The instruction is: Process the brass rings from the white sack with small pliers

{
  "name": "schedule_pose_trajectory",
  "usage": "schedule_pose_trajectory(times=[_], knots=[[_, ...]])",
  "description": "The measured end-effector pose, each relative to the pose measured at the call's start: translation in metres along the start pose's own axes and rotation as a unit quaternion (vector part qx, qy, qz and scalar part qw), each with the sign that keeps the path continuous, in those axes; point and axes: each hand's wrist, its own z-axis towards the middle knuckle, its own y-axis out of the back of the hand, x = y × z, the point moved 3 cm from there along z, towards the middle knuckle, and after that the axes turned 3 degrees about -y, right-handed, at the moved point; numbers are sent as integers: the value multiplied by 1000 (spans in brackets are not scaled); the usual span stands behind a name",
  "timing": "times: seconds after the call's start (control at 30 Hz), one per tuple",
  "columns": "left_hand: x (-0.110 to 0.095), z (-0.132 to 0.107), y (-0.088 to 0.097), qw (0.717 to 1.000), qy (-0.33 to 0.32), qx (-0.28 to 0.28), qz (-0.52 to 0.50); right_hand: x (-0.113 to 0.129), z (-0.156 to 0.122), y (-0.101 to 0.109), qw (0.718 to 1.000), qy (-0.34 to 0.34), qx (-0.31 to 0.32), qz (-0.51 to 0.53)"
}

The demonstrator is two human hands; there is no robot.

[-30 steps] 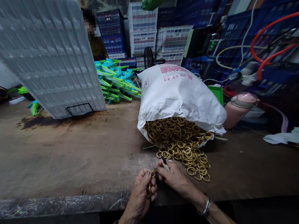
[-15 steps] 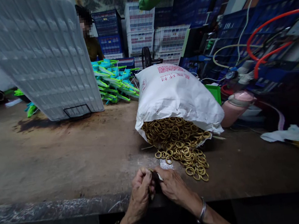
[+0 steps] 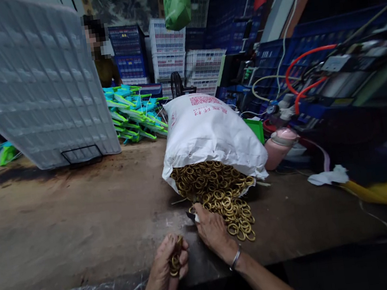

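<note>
Several brass-coloured rings (image 3: 174,263) are in the curled fingers of my left hand (image 3: 161,265), just above the table's front edge. My right hand (image 3: 215,232) reaches to the left side of a heap of loose rings (image 3: 232,210). A small tool with a dark flat blade (image 3: 190,216) and a bit of white pokes out of its grip; the handle is mostly hidden. The fingertips are at the rings, and I cannot tell whether they pinch one. The heap spills from the open mouth of a white woven sack (image 3: 209,131) lying on its side.
A tall ribbed whitish panel (image 3: 50,96) stands on a black wire stand at left. Behind are green and blue plastic pieces (image 3: 133,114), stacked crates (image 3: 167,42) and a person (image 3: 105,71). At right are a pink bottle (image 3: 280,148) and orange hoses (image 3: 296,62).
My hands have moved apart. The right one has gone forward to the ring heap, while the left has dropped back with rings showing in it. The whole view has shifted to the right.
</note>
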Motion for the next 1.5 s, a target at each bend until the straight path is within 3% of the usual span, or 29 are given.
schedule_pose_trajectory(times=[0.3,0.53,0.63,0.73,0.9,1.1,1.3,1.5], knots=[[-1,8,3,999,25,-18,-5,2,1,-6,1000,-6,-16,-22],[-2,14,-2,999,48,-25,-7,-6,-2,2,992,3,2,126],[-3,16,-1,999,40,-13,-23,-2,-2,10,964,-1,42,262],[-2,19,3,999,30,-27,-25,2,-5,16,913,12,94,396],[1,22,5,999,14,-45,-13,1,-11,19,843,0,158,513],[0,20,-1,998,-21,-46,47,-1,-15,15,840,-20,155,520],[-2,21,-2,990,-55,-39,123,-2,-21,5,778,-55,218,587],[-1,21,-1,967,-58,-25,246,-2,-24,9,769,-52,242,590]])
